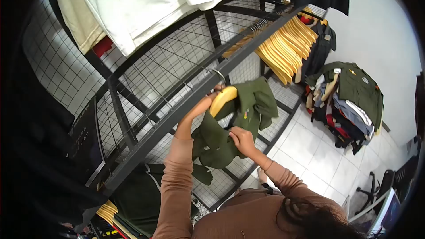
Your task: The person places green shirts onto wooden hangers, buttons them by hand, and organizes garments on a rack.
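Observation:
A dark green shirt (256,102) hangs partly on a yellow wooden hanger (225,98) below the black rack rail (239,57). The hanger's metal hook is at the rail. My left hand (211,97) is closed around the upper part of the hanger near the hook. My right hand (241,140) pinches the green fabric at the front of the shirt, below the hanger. The shirt's lower part bunches beneath my hands.
Bare wooden hangers (287,46) hang farther along the rail. Folded clothes (354,102) are heaped at the right. White garments (133,4) hang above, dark clothing at left. A wheeled chair (376,188) stands at lower right.

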Available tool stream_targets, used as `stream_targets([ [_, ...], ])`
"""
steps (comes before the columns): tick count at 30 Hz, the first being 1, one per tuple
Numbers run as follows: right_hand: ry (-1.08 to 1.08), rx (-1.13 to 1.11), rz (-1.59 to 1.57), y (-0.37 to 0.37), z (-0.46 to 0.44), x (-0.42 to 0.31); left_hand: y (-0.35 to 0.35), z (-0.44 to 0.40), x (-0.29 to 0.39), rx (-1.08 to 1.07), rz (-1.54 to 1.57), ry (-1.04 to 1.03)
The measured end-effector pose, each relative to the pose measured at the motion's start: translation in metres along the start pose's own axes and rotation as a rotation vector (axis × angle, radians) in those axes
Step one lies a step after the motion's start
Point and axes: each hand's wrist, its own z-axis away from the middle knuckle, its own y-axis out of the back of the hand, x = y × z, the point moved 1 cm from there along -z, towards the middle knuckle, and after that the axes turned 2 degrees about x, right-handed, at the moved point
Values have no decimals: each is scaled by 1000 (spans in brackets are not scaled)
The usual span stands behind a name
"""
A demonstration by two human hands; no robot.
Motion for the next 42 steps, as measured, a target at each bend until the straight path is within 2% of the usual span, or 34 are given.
stream_targets([
  [3, 12, 49, -54, -3, 15, -10, -3, 5, 2, 204, 46, 16],
  [4, -57, 117, -141, 2, 18, -22, -6, 14, 10, 190, 48, 18],
  [7, -186, 272, -315, 11, 20, -40, -12, 51, 39, 633, -203, 1],
  [9, -268, 341, -372, 15, 23, -36, -25, 85, 43, 820, -112, -327],
  [11, -305, 387, -395, 20, 22, -25, -54, 134, 39, 858, -274, -299],
  [12, -330, 452, -415, 22, 20, -16, -78, 151, 37, 778, -167, -352],
  [14, -384, 566, -457, 23, 16, 0, -121, 175, 19, 400, 59, -20],
  [15, -386, 562, -455, 25, 10, 1, -140, 177, 7, 402, 62, -16],
  [17, -343, 468, -325, 31, -10, 0, -169, 173, -27, 486, 336, 141],
  [19, -316, 409, -263, 27, -19, 4, -172, 159, -55, 563, 390, 167],
  [23, -384, 324, -400, 7, -35, 23, -173, 130, -77, 810, 521, 241],
  [25, -475, 230, -577, 8, -34, 29, -175, 114, -79, 984, 591, 291],
  [30, -508, 70, -751, 30, -31, 34, -190, 81, -63, 1138, 753, 296],
  [34, -482, -159, -833, 47, -31, 49, -201, 73, -62, 1265, 728, 467],
  [37, -403, -147, -900, 49, -35, 47, -206, 64, -59, 1464, 826, 272],
  [38, -405, -175, -912, 51, -35, 43, -209, 63, -57, 1493, 817, 276],
  [41, -643, -280, -977, 61, -34, 36, -223, 57, -49, 1632, 595, 223],
  [42, -639, -315, -978, 59, -33, 38, -226, 55, -45, 1665, 593, 226],
])
